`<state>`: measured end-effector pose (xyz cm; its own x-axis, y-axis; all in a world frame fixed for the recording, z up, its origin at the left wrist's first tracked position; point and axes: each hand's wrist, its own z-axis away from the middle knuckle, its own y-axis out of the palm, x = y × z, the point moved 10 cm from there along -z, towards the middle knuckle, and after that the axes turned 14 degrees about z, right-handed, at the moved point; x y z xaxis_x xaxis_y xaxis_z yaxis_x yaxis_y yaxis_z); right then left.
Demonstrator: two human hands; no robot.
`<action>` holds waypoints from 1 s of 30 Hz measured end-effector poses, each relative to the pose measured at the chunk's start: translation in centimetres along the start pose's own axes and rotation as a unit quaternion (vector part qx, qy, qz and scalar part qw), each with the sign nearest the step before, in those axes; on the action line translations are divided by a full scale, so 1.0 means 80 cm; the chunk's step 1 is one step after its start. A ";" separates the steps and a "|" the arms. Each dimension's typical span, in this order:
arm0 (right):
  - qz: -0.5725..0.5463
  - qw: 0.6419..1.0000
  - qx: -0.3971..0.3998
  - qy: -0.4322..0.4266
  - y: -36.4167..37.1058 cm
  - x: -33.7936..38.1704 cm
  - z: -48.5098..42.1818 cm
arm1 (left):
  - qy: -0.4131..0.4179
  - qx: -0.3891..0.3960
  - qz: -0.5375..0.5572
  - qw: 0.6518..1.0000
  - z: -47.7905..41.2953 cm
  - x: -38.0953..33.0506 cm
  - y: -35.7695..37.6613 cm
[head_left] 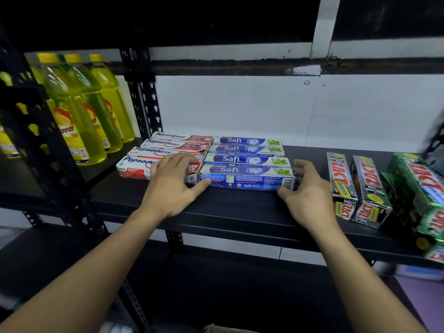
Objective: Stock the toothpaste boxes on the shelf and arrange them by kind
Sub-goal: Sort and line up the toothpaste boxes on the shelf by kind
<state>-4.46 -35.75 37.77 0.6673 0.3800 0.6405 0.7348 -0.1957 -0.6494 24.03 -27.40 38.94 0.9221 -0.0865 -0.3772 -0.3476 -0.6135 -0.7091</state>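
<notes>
The left hand point(173, 181) lies flat on the front Pepsodent box point(134, 168). The right hand point(305, 191) clasps 1 end of the front Safi box point(245, 181).

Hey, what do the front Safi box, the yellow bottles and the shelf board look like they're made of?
The front Safi box: printed cardboard, slightly glossy; crisp folded edges. The yellow bottles: likely clear plastic; the liquid shows through, with bright highlights. The shelf board: dark and matte; painted metal or laminate, I cannot tell which.

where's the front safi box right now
Head view: the front Safi box lies on the shelf, front of the Safi row, right of the Pepsodent boxes, between the left hand and right hand.
</notes>
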 end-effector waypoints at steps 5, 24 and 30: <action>0.005 1.000 0.003 0.002 -0.001 0.001 0.002 | -0.001 -0.001 0.003 1.000 0.001 0.000 -0.001; 0.056 0.997 0.050 0.001 0.005 0.011 0.004 | -0.006 0.001 0.006 1.000 0.002 -0.002 -0.002; 0.049 0.998 0.045 0.008 0.006 0.006 0.003 | -0.005 0.003 0.009 1.000 0.001 0.000 -0.002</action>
<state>-3.77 -35.45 37.66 0.7376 0.3492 0.5780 0.6526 -0.1486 -0.7430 24.06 -27.27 39.03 0.9142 -0.0900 -0.3952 -0.3649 -0.6069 -0.7061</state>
